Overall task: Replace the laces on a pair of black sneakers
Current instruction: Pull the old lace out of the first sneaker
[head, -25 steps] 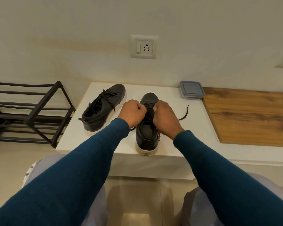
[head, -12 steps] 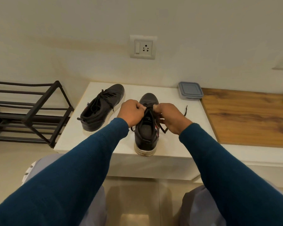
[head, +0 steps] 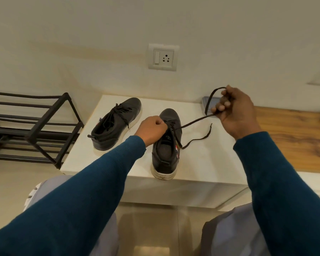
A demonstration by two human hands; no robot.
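Two arms in dark blue sleeves reach forward over grey-clad knees, which the bottom edge of the view cuts off.

On the white worktop (head: 201,163) the near sneaker (head: 164,156) stands with its heel at the near edge, toe pointing away at the wall, its long axis running near to far. The left hand (head: 151,130) grips this sneaker at its lacing, fingers curled tight. The back of the hand hides the fingertips and the eyelets on that side.

A black lace (head: 194,121) runs taut from the sneaker up and to the right. The raised right hand (head: 235,113) pinches it, with a loop of lace standing above the fingers. Another lace end lies loose on the bare worktop just right of the sneaker.

The second sneaker (head: 115,126), fully laced, sits towards the far left corner, its toe angled away and to the right.

Behind the right hand, a grey container (head: 206,102) at the far edge is mostly hidden. A wooden surface (head: 294,135) adjoins the worktop's right edge. A black shoe rack (head: 35,126) stands beside the left edge, cut off by the frame. A wall socket (head: 163,57) sits on the wall above.
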